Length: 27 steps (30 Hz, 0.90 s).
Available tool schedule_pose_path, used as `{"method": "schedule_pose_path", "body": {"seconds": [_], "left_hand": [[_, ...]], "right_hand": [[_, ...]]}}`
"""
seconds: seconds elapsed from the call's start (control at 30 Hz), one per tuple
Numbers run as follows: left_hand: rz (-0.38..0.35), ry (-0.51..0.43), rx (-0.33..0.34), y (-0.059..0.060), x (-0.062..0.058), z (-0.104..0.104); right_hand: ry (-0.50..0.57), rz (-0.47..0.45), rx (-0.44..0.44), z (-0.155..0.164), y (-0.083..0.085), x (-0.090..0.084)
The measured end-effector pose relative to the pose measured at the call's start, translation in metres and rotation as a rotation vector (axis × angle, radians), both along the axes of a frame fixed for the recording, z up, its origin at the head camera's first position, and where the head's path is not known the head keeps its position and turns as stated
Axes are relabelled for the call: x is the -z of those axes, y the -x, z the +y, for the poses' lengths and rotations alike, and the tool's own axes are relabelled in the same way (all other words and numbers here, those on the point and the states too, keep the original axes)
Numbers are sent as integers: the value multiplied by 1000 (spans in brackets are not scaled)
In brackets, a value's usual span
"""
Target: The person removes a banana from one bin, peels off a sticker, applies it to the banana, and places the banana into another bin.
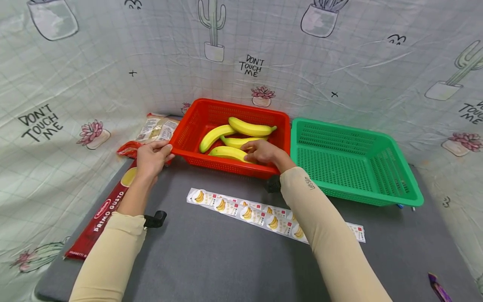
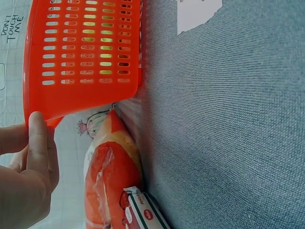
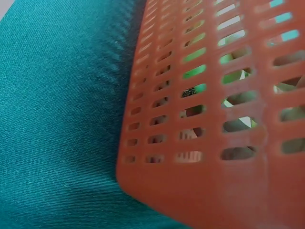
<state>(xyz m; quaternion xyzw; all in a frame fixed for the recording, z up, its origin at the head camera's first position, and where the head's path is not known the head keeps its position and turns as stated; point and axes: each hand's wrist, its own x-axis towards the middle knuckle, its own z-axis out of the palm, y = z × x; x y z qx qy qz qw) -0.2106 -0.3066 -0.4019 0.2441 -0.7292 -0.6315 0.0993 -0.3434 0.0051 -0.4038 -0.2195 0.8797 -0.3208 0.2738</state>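
Note:
A red basket (image 1: 241, 167) holds several yellow bananas. At its front left corner my left hand (image 1: 151, 158) pinches the rim, thumb and fingers on either side, as the left wrist view shows with the hand (image 2: 31, 167) at the red rim (image 2: 35, 71). My right hand (image 1: 264, 152) reaches down into the basket and grips the right end of the front banana (image 1: 228, 152). Behind that banana lie a middle one (image 1: 235, 142), a curved one (image 1: 215, 136) on the left and another (image 1: 250, 127) at the back. Only the basket's slotted wall (image 3: 214, 186) fills the right wrist view, hiding the fingers.
A green basket (image 1: 332, 163) stands right of the red one. Strips of banana stickers (image 1: 247, 213) lie in front, partly under my right arm. Left are a red spaghetti pack (image 1: 102, 222) and a clear-and-red food bag (image 1: 156, 128). A purple wrapper (image 1: 439, 288) lies front right.

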Motion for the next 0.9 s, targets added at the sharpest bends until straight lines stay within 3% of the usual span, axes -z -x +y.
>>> {"method": "schedule_pose_path", "body": {"seconds": [0.27,0.53,0.7,0.9], "left_hand": [[-1,-27,-10,0,-1,0],[-13,-26,1,1,-1,2],[-1,-55,-4,2,-1,4],[-4,-103,-33,0,-1,2]], "right_hand": [[25,64,-16,5,-3,-19],[94,114,23,23,-10,-40],[181,121,37,41,-22,-55],[235,193,-3,57,-44,-63]]}}
